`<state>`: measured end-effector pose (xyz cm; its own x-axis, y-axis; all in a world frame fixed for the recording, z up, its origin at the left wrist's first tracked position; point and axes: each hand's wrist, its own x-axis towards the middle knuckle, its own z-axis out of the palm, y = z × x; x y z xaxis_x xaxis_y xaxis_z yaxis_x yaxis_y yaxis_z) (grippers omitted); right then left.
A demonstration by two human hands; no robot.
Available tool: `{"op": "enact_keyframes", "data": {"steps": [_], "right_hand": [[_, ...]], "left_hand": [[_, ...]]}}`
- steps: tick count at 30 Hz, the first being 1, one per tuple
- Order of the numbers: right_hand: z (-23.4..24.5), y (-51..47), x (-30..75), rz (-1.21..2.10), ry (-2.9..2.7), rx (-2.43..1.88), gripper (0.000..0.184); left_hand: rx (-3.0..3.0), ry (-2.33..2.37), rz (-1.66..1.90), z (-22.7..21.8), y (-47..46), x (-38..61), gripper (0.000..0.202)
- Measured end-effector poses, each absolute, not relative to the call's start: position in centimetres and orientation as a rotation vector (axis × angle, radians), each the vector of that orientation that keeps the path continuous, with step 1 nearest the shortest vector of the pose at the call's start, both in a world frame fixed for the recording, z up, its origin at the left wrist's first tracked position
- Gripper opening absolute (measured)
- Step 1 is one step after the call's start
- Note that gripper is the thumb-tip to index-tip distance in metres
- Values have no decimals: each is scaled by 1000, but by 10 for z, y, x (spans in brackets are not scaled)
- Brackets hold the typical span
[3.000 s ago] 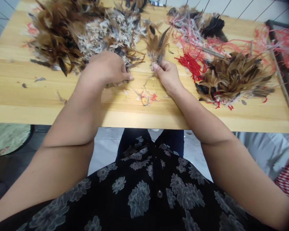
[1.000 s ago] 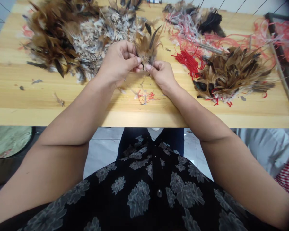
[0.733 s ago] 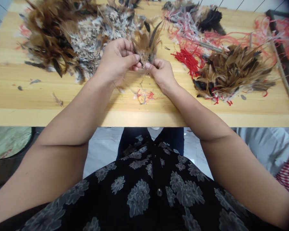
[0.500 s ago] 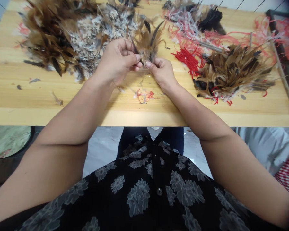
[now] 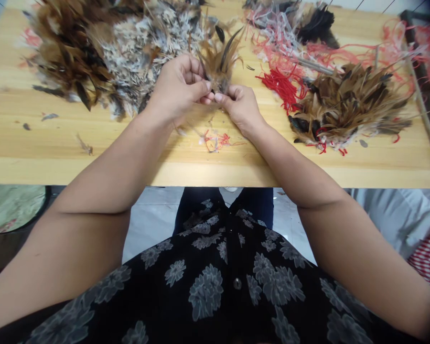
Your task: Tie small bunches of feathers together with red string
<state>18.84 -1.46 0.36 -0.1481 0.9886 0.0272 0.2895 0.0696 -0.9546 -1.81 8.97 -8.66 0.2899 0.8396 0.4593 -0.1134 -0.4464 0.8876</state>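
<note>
Both hands meet above the wooden table point(image 5: 93, 162), pinching a small bunch of brown feathers point(image 5: 218, 64) by its base. My left hand point(image 5: 179, 88) has thumb and fingers closed on the quill ends. My right hand point(image 5: 240, 105) grips the same bunch from the right, fingers curled. The feather tips fan upward and away from me. A large heap of loose brown and speckled feathers point(image 5: 107, 48) lies just behind my left hand.
A second pile of brown feathers point(image 5: 347, 105) with red thread lies at the right. Red strings point(image 5: 281, 86) and pink and white scraps point(image 5: 279, 36) lie behind my right hand. Thread bits point(image 5: 217, 141) lie under my hands. A dark frame point(image 5: 424, 86) runs along the right edge.
Three seconds ago my left hand rested on the big feather heap. It has since come over to the bunch held by my right hand. In the last second both hands barely shifted.
</note>
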Motion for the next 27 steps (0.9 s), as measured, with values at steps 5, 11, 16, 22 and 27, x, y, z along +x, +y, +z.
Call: {"op": "enact_keyframes", "data": {"steps": [5, 11, 16, 22, 27], "right_hand": [[2, -13, 187, 1094, -1552, -1322, 54], [0, -10, 192, 1061, -1528, -1315, 50], [-4, -6, 196, 1009, -1520, -1329, 48], [-8, -4, 200, 989, -1526, -1336, 43], [-10, -3, 202, 968, -1562, -1342, 45]], "left_hand": [[1688, 725, 1361, -63, 70, -14, 64], [1845, 1000, 1732, -8, 74, -56, 27], [2109, 1410, 1321, 32, 44, -87, 16], [2311, 1657, 193, 61, 6, -84, 24], [2336, 1638, -200, 79, -5, -60, 32]]}}
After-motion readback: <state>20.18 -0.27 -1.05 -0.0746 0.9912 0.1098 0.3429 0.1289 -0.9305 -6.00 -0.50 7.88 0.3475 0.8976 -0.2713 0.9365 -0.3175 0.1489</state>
